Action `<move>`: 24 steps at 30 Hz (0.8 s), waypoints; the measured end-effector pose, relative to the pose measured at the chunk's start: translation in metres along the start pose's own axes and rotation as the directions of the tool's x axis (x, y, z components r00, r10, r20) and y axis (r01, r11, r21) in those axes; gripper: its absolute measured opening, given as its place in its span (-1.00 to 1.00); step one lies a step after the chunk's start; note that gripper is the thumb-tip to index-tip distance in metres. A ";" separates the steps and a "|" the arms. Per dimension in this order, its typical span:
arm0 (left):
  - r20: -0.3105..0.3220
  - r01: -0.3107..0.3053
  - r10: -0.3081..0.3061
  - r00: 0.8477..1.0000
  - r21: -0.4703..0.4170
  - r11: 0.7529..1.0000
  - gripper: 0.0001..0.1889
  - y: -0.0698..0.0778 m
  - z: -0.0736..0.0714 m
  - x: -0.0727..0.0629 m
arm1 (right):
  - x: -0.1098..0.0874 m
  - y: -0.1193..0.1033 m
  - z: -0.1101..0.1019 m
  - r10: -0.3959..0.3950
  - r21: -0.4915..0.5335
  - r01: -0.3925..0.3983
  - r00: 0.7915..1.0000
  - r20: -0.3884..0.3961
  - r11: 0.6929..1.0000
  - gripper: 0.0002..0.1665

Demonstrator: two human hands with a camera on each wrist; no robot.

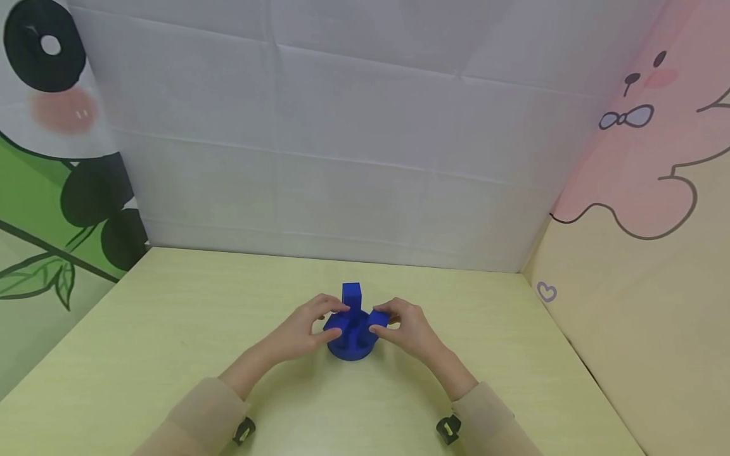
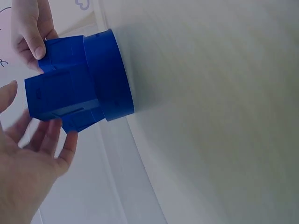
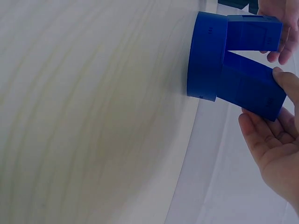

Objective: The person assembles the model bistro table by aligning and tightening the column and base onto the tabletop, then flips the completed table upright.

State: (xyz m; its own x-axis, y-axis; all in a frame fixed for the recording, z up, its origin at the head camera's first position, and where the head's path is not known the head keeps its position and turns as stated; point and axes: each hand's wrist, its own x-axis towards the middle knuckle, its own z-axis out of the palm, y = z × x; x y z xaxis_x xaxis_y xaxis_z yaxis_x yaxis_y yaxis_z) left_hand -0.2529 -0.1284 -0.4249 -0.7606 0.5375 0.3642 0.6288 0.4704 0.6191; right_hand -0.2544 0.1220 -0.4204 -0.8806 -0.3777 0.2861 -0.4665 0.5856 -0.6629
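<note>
A round blue base point(image 1: 350, 352) stands on the table, and three blue rectangular blocks rise from it. The back block point(image 1: 352, 295) is upright and untouched. My right hand point(image 1: 412, 327) pinches the right block point(image 3: 254, 88), thumb on one side and fingers on the other; this block leans outward from the base. Around the top of the left block point(image 2: 60, 93) is my left hand point(image 1: 305, 326), its fingers spread. In the left wrist view its thumb point(image 2: 6, 96) stands apart from the block, while the fingertips lie right at the block's edge.
The pale wood-patterned table point(image 1: 188, 316) extends all around the base. Behind it hangs a creased white sheet point(image 1: 353, 158). Printed cartoon panels stand at the left and right, the right one with a pink figure point(image 1: 644, 145). Dark bands point(image 1: 448, 429) sit at both wrists.
</note>
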 end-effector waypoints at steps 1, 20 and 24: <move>-0.022 0.030 -0.030 0.999 0.000 1.000 -0.56 0.001 0.002 0.000 | 0.000 0.000 0.000 0.001 0.001 -0.001 1.000 0.001 1.000 -0.57; -0.108 0.162 -0.165 0.980 -0.029 0.986 -0.52 -0.001 0.005 0.000 | 0.000 -0.001 0.000 0.011 0.011 -0.011 1.000 0.001 1.000 -0.57; -0.090 0.129 -0.131 0.987 -0.024 0.991 -0.55 -0.002 0.001 0.000 | 0.000 -0.002 -0.001 0.012 0.014 -0.012 1.000 0.008 1.000 -0.57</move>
State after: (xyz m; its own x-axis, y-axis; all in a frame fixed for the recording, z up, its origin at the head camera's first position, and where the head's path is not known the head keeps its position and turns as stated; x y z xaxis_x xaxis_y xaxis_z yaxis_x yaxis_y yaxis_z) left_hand -0.2543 -0.1285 -0.4270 -0.8478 0.4060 0.3411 0.5211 0.5187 0.6778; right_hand -0.2541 0.1214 -0.4186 -0.8856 -0.3763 0.2723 -0.4544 0.5802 -0.6760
